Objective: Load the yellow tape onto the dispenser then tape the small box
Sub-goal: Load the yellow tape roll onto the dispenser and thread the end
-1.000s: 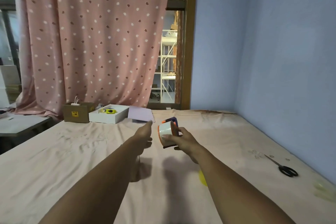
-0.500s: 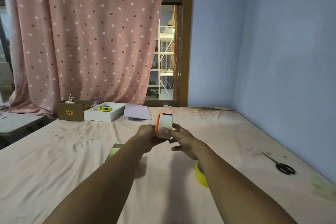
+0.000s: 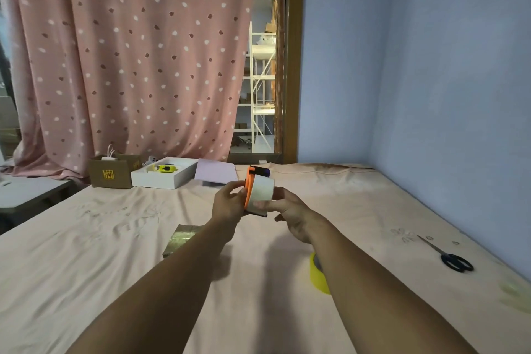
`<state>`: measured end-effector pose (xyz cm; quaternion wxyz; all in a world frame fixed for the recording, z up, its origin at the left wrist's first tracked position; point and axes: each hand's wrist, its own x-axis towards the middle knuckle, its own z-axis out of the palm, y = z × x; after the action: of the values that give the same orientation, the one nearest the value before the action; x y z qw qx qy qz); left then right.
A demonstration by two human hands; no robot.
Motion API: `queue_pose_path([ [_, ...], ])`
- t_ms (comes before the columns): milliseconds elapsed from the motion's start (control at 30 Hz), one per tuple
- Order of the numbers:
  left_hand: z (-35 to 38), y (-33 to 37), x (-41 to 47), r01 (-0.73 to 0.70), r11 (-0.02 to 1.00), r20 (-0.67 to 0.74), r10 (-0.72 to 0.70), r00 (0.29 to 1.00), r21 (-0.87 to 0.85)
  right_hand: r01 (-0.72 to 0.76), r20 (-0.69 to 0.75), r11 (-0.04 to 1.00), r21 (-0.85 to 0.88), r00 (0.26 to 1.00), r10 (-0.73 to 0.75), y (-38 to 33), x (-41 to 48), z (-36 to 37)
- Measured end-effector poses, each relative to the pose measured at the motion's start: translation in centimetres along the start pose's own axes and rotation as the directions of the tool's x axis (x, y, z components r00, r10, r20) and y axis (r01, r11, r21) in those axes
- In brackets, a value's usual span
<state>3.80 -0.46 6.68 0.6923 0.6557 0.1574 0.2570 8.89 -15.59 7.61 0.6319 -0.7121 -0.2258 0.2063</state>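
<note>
Now left hand (image 3: 230, 204) has joined right hand (image 3: 290, 210), both clamped on the dispenser (image 3: 257, 191); yellow tape (image 3: 317, 274) below right forearm, unloaded.

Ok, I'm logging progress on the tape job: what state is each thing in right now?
Dispenser: held up in both hands, whitish roll on it.
Left hand: gripping dispenser.
Right hand: gripping dispenser.
Yellow tape: lying on the bed, not loaded.
Scissors: closed, lying flat.
White box: open.
</note>
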Motion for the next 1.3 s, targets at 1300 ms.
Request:
queue_pose_path([
  [1300,-4.9,-1.8,-0.2,0.36,0.88,0.184,-0.316,0.931,-0.31,-0.256,-0.31,0.436,-0.863,0.949,-0.056,6.6,-0.5,2.7],
])
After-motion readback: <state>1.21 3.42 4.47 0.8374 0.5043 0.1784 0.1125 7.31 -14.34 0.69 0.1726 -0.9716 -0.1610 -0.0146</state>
